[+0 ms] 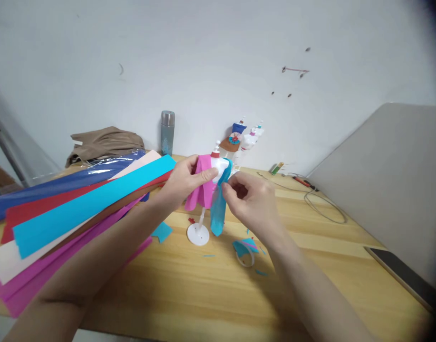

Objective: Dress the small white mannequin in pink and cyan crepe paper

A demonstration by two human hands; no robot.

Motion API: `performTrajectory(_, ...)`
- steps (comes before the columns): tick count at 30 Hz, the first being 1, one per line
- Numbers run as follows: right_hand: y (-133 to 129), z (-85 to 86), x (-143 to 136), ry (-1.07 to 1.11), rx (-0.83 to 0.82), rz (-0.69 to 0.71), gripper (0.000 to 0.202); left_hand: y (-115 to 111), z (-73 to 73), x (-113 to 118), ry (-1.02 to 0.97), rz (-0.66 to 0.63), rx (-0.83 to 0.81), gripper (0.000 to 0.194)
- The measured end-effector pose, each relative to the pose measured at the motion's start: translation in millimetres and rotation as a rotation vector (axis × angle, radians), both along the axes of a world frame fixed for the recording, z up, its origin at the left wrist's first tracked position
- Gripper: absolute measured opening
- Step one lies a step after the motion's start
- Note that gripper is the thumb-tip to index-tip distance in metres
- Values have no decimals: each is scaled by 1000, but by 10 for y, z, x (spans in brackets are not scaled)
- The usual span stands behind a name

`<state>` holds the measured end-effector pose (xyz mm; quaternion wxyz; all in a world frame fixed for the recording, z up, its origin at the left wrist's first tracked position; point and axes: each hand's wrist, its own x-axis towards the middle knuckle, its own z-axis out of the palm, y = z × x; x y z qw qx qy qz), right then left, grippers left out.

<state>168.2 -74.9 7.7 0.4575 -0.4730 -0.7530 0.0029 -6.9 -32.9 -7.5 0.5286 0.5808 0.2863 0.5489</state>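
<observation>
A small white dress-form mannequin (221, 166) with a red neck band stands on a round white base (198, 234). A pink strip (204, 183), crepe-like, hangs over one shoulder, and a blue strip (218, 212) drapes down from the other. My left hand (189, 178) grips the mannequin at its pink side, thumb across the chest and fingers partly hidden behind. With thumb and forefinger closed, my right hand (251, 192) pinches the edge of the blue strip beside the torso. Blue scraps (162, 232) lie on the wooden table (203, 289) near the base.
Long coloured sheets (93, 204) fan out at left, under my left forearm. Behind stand a flask (167, 133) and more small mannequins (235, 135). A white tape roll (247, 261) lies by scraps. At right are a cable (325, 213), a phone-like dark slab (399, 275) and a pale panel (389, 156).
</observation>
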Motion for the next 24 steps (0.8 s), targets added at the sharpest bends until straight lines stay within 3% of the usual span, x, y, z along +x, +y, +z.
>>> performTrajectory(10, -107, 19, -48, -50, 226, 49, 19, -142, 100, 77, 120, 106, 76, 41)
performTrajectory(24, -119, -55, -112, -34, 258, 50, 18, -191, 76, 116, 133, 135, 107, 39)
